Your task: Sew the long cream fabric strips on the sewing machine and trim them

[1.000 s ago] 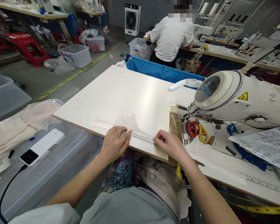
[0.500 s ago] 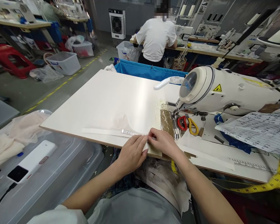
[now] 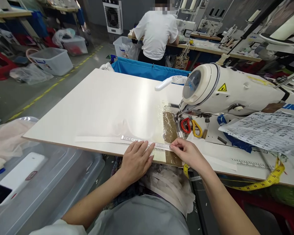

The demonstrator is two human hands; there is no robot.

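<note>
A pale measuring tape (image 3: 129,139) lies along the front of the white table (image 3: 100,104), beside a printed scale. My left hand (image 3: 137,160) rests flat on the tape and the strip under it, its fingers spread. To the right, my right hand (image 3: 187,152) pinches the tape between thumb and forefinger, near the brown taped patch. A thin white fabric strip (image 3: 90,139) extends left from my left hand. Sheer pale fabric (image 3: 166,189) hangs over my lap, below the table edge.
The sewing machine (image 3: 225,88) stands at the right, with red-handled scissors (image 3: 185,125) and yellow-handled ones (image 3: 196,129) beneath. Written papers (image 3: 264,130) hang in front of it. A yellow tape (image 3: 267,182) droops off the edge. Clear bin (image 3: 63,182) at left; a person (image 3: 159,32) sits beyond.
My right hand has moved right, away from my left hand, and more of the tape shows between them. My left hand's fingers have spread. The whole view has shifted slightly.
</note>
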